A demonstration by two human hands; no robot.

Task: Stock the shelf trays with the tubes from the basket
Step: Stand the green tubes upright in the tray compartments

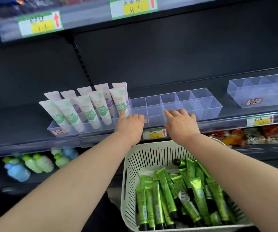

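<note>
up on the shelf [18,128], at the front wall of the clear middle tray [176,104] — all its little boxes bare. on its left front corner, the left hand [129,124], one finger out straight by the white tubes [88,109], the other fingers bent; cannot tell if gripping the wall or only leaning on it. further right on the same wall, the right hand [181,122], fingers spread apart and flat, holding nothing. down below, in the white basket [151,148], the green tubes [168,198] in a loose pile, not one picked up yet.

looks like squaring up the tray before filling. push gently with both hands together so as not to twist it, and stop just beside the full tray [101,126] on the left. mind that straight finger — easy to knock the white tubes over. then reach down for one green tube at a time, stand it cap down like the white ones, and start with the back boxes to keep the front ones free for reaching.
</note>
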